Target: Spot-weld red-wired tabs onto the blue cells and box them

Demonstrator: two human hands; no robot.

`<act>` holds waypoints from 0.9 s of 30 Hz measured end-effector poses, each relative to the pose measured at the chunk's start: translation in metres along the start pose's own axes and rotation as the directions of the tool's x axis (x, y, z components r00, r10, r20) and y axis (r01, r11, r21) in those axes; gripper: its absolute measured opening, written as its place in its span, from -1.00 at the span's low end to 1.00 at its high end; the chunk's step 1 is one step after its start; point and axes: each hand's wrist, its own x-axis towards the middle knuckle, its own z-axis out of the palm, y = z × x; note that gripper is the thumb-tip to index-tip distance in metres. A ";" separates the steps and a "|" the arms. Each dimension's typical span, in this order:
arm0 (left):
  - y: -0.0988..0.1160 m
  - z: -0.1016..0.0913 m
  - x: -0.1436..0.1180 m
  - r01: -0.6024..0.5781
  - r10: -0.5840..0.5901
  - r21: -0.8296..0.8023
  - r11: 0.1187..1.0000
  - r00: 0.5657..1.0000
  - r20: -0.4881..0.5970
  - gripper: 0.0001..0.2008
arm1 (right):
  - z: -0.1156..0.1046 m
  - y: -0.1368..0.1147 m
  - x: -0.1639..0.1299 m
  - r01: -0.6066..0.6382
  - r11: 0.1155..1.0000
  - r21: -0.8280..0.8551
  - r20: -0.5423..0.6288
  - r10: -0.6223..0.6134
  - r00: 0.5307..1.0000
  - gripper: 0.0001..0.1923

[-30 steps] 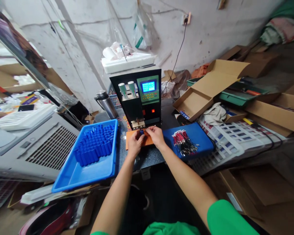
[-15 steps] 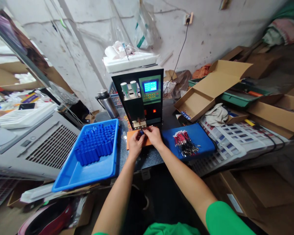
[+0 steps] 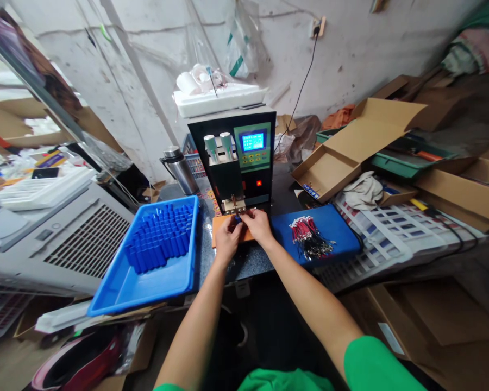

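My left hand (image 3: 227,236) is closed round a small dark blue cylinder (image 3: 238,219), most of it hidden by the fingers. It looks like the blue battery cells (image 3: 157,239) standing in rows in the blue tray (image 3: 158,288) on the left. Close beside it, my right hand (image 3: 258,225) is pinched at the cylinder's far end; a tiny pale bit shows by its fingers, too small to name. Both hands are over an orange block (image 3: 217,224), just below the electrode tips (image 3: 235,203) of a black spot welder (image 3: 255,198) with a lit blue screen (image 3: 253,142).
Red and black wire leads (image 3: 312,239) lie bundled on a blue case (image 3: 342,233) to the right. A steel flask (image 3: 181,171) stands behind the tray. An open cardboard box (image 3: 330,171) and a cloth glove (image 3: 363,190) are farther right.
The view has shifted slightly. Both hands stay in nearly the same place under the welder tips, and the graph on the screen looks different.
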 end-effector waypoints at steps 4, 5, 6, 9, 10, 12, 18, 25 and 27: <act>0.000 0.000 -0.001 0.002 -0.002 -0.010 1.000 1.000 0.002 -0.70 | 0.000 0.002 0.000 0.003 1.000 -0.019 -0.006 -0.004 1.000 -0.78; 0.000 0.001 -0.001 0.001 -0.001 -0.009 1.000 1.000 0.000 -0.71 | 0.000 0.002 0.000 0.004 1.000 -0.022 -0.006 -0.005 1.000 -0.77; 0.000 0.001 -0.001 0.000 0.000 -0.009 1.000 1.000 -0.003 -0.71 | 0.000 0.003 0.000 0.005 1.000 -0.023 -0.006 -0.006 1.000 -0.77; -0.003 0.001 0.000 0.005 -0.005 -0.010 1.000 1.000 -0.007 -0.71 | 0.000 0.004 0.000 -0.007 1.000 -0.023 -0.009 0.007 1.000 -0.78; -0.004 0.001 0.000 0.012 -0.012 -0.011 1.000 1.000 -0.011 -0.71 | 0.000 0.005 0.001 -0.019 1.000 -0.019 -0.013 0.019 1.000 -0.79; -0.006 0.001 0.000 0.021 -0.022 -0.012 1.000 1.000 -0.014 -0.72 | 0.001 0.005 0.001 -0.036 0.999 -0.007 -0.014 0.036 0.999 -0.79; 0.000 0.002 0.000 0.012 -0.012 -0.005 1.000 1.000 -0.010 -0.69 | -0.004 0.004 0.000 0.006 1.000 -0.002 0.029 -0.006 1.000 -0.73; -0.003 0.002 -0.002 0.005 -0.004 0.033 0.999 1.000 -0.019 -0.72 | -0.021 0.005 -0.010 -0.007 1.000 0.007 0.098 0.006 0.995 -0.69; -0.006 0.002 -0.002 0.001 0.000 0.030 1.000 1.000 -0.013 -0.72 | -0.022 0.004 -0.012 -0.003 1.000 -0.008 0.122 0.004 0.993 -0.69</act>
